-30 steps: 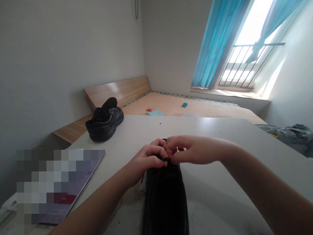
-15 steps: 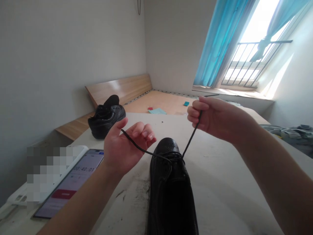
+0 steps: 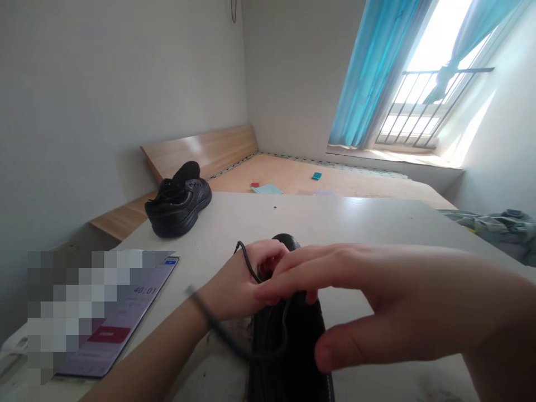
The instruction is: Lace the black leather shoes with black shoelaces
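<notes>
A black shoe [image 3: 293, 340] lies on the white table with its toe pointing away, largely covered by my hands. My left hand [image 3: 247, 279] is over its laced part, fingers curled, with a black lace [image 3: 248, 261] running over it; what the fingertips hold is hidden. Above the shoe, my right hand [image 3: 355, 285] reaches across to the left hand, its thumb spread well apart from the fingers. Another lace end, blurred, loops below the left hand and over the left wrist.
A second black shoe [image 3: 180, 206] stands at the table's back left. A phone [image 3: 125, 318] showing a timer lies at the left, beside a pixelated patch. Beyond the white table [image 3: 360, 218] are a bed board with small papers, a headboard and a curtained window.
Both hands have come together over the shoe. The right hand has moved down and left and has opened; the lace it held now hangs loose and blurred to the left.
</notes>
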The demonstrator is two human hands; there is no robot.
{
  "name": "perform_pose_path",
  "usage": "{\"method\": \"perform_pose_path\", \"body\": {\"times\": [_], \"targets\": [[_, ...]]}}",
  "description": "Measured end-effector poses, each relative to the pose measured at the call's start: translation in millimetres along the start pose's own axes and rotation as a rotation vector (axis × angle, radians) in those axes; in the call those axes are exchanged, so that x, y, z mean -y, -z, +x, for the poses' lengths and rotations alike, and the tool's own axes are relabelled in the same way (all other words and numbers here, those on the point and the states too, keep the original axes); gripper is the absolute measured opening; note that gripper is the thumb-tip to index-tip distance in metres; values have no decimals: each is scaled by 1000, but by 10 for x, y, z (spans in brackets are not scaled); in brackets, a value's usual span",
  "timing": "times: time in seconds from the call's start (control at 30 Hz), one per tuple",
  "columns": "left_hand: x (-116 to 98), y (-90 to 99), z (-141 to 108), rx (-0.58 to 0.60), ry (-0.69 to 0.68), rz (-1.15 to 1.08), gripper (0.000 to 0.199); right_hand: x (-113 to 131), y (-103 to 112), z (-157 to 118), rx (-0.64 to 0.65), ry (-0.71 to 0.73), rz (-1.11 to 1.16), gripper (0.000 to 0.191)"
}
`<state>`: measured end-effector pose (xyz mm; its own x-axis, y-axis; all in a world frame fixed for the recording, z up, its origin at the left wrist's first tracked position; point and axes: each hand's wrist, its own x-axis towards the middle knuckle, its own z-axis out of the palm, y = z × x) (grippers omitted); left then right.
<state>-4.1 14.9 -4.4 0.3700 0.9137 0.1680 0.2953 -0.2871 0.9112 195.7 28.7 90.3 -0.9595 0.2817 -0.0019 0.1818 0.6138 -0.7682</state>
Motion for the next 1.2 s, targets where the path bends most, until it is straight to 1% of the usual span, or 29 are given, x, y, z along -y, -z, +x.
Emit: {"method": "perform_pose_path", "body": {"times": [0.03,0.1,0.13,0.17,0.23,0.27,0.33,0.4,0.57,0.63,0.73,0.83,0.9,0.97,1.03,1.07,1.13,1.2], "targets": [[-6,24,-10,57,-50,24,8,-32,25,-12,7,-41,-44,32],[-4,67,-23,143,-145,67,17,-113,77,-31,-42,-185,-151,25],[3,81,-25,177,-165,98,25,-158,97,-33,-69,-267,-217,23],[13,87,-23,188,-157,134,31,-203,110,-29,-88,-349,-288,24],[36,78,-9,128,-99,223,33,-279,111,2,-80,-479,-417,27],[48,66,1,77,-87,266,30,-307,101,24,-63,-520,-459,27],[64,41,23,-25,-112,335,18,-336,69,75,-51,-568,-498,27],[66,26,36,-56,-145,366,9,-335,33,117,-54,-565,-505,25],[29,15,25,-20,-143,355,2,-298,-15,165,-24,-562,-513,21],[19,8,20,-18,-145,352,3,-302,-15,176,-5,-559,-503,20],[26,4,28,-20,-139,321,9,-339,-5,196,10,-526,-453,18],[53,23,42,2,-87,233,17,-401,10,218,-34,-563,-394,24],[66,37,45,32,-23,139,26,-449,28,229,-30,-609,-289,32],[66,42,38,42,35,73,30,-502,59,231,17,-623,-120,38],[56,35,25,20,60,78,29,-559,102,227,65,-572,59,42],[49,29,19,6,61,95,26,-588,123,224,68,-536,123,43],[40,11,12,-12,45,128,20,-641,157,224,37,-477,208,43],[42,-11,14,-22,21,148,17,-686,169,238,-6,-464,266,42]]}}
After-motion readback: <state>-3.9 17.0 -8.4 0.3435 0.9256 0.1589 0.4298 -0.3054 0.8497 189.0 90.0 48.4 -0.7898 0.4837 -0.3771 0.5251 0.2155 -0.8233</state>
